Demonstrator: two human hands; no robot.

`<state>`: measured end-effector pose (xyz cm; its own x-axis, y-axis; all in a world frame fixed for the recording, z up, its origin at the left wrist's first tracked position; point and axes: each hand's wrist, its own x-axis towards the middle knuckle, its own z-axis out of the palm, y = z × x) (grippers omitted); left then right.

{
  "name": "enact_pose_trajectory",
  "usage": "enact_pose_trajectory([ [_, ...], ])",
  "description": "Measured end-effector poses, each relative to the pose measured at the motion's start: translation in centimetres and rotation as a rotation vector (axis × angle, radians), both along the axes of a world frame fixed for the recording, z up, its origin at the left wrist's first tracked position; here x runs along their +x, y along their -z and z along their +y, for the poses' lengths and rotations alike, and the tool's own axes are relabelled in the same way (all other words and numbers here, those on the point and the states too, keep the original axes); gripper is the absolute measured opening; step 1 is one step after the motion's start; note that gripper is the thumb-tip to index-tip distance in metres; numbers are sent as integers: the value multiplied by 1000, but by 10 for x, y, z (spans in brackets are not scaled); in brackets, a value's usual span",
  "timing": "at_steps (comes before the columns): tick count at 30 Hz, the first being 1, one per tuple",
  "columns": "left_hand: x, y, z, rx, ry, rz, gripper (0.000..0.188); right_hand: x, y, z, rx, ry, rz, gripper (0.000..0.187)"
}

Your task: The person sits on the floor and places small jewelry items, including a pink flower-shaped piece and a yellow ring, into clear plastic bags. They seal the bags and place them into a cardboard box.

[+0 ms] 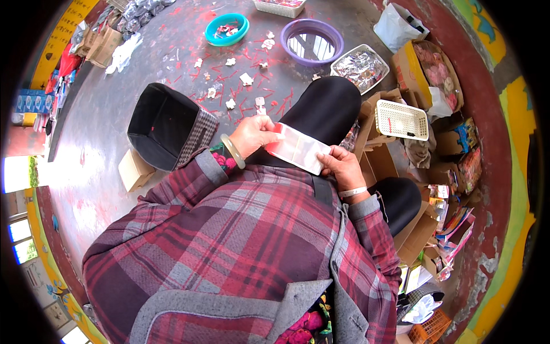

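A flat, whitish rectangular packet (pixel 298 150), reddish at its left end and shiny like clear plastic, lies stretched between my hands above my lap. My left hand (pixel 252 135) pinches its left end between thumb and fingers. At the right end, my right hand (pixel 342 166) grips it with the thumb on top. What the packet contains is too unclear to tell. Just beyond my left hand, small white card pieces (pixel 260 104) lie on the floor.
A dark open fabric box (pixel 189 135) stands to the left. Farther off are a teal basin (pixel 240 35), a purple basin (pixel 338 43) and a tray of small wrapped items (pixel 360 67). On the right, a cream basket (pixel 401 133) rests on cardboard boxes (pixel 413 232). Red scraps litter the floor.
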<state>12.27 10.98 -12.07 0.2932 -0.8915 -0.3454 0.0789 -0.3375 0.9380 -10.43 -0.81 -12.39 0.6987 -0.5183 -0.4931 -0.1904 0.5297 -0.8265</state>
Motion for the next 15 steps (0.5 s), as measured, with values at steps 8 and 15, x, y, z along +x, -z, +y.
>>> enact_pose_trajectory([
  [8,-3,-16,0,6,-27,-284,21,0,0,1,3,4,-26,11],
  [15,-10,-22,2,-256,104,-859,16,-1,-4,2,11,0,-17,10],
])
